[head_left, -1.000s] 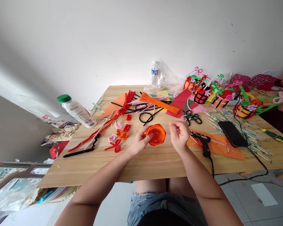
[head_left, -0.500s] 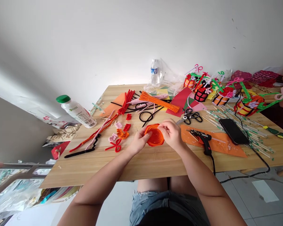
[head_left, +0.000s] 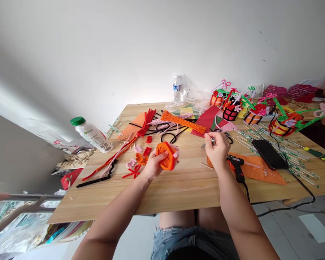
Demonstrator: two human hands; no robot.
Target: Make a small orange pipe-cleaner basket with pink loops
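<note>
My left hand [head_left: 154, 164] grips a small orange pipe-cleaner basket [head_left: 165, 157], tilted so its ringed hollow shows; a pink strip runs along its right side. My thumb rests in the opening and my fingers go round behind. Apart from the basket, my right hand [head_left: 218, 148] hovers over the table with its fingers pinched together; whether anything tiny is between them I cannot make out. Behind it lie black-handled scissors [head_left: 229, 137], partly covered. A black glue gun [head_left: 237, 168] lies on orange felt [head_left: 260, 173] right of that hand. Curled orange pipe-cleaner pieces [head_left: 141, 159] lie left of the basket.
Bundles of orange [head_left: 182, 121] and red pipe cleaners [head_left: 148, 121] lie farther back. A green-capped bottle [head_left: 93, 135] stands left, a water bottle [head_left: 177, 88] at the wall. Decorated flower baskets [head_left: 254, 115], wooden sticks [head_left: 295, 159] and a phone [head_left: 269, 153] occupy the right.
My right hand has let go of the orange basket and moved right, toward the scissors and glue gun. My left hand has tipped the basket onto its side and shifted slightly left.
</note>
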